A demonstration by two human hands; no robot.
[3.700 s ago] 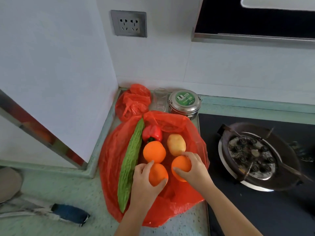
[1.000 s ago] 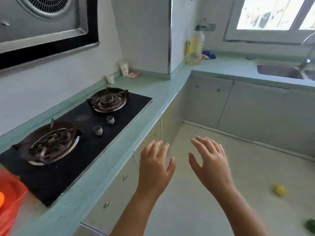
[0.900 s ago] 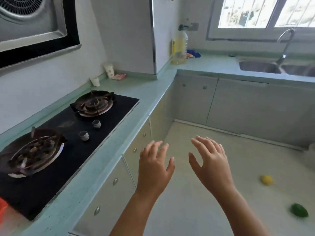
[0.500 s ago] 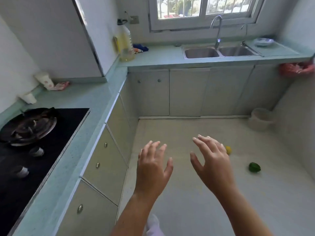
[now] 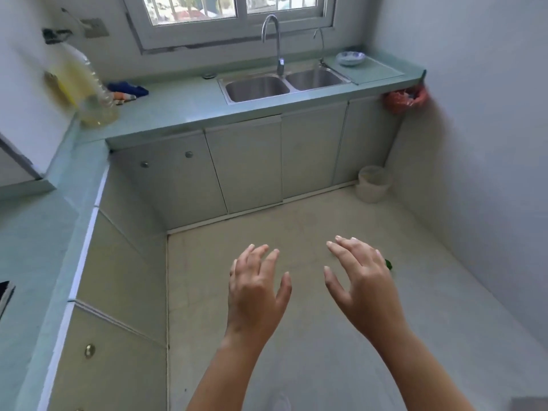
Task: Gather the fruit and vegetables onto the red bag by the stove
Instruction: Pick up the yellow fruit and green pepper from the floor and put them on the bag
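Note:
Both hands hang in front of me above the kitchen floor, fingers spread and holding nothing. My left hand (image 5: pixel 256 287) is at centre, my right hand (image 5: pixel 360 280) just to its right. A small green vegetable (image 5: pixel 388 264) lies on the floor and peeks out behind the right hand's knuckles. The yellow fruit seen earlier is hidden, probably behind my right hand. The red bag with the gathered produce and the stove are out of view to the left.
A double sink (image 5: pixel 281 84) with a tap sits in the counter under the window. An oil bottle (image 5: pixel 86 93) stands at the counter corner, a white bin (image 5: pixel 372 186) on the floor at right, a red bag (image 5: pixel 404 97) hangs off the counter's end.
My view has swung right, from the red bag and stove to the sink and floor. Both hands let go of the oranges and now hover empty. The green vegetable is now right behind my hand.

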